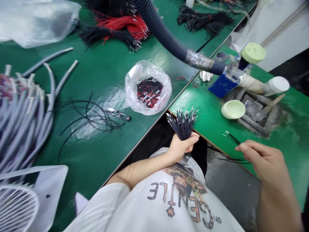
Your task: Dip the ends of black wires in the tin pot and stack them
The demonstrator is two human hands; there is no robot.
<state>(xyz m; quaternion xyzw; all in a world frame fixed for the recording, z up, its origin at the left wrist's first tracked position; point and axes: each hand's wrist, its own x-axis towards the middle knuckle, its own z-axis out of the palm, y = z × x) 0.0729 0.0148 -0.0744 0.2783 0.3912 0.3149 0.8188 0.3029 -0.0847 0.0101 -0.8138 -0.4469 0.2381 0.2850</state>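
Note:
My left hand [182, 146] is wrapped round a thick bundle of black wires [182, 124], whose pale stripped ends fan out above the fist. On the right, my right hand [263, 158] pinches a few loose black wires [233, 138] between thumb and fingers. Their bare tips point up and left, and the other ends trail out below the hand. The two hands are well apart. Beyond my right hand, on the green bench, stands a pale green cup [233, 109] beside a grimy tray [262, 129] with a stick-like tool [272, 103] lying in it.
A ribbed extraction hose [166, 35] crosses above the benches. Left of me are a plastic bag of small black and red pieces [149, 91], thread snips [118, 114], loose black wires [89, 112], grey cables [29, 122] and a white fan [19, 206]. Red wire bundles [127, 25] lie farther back.

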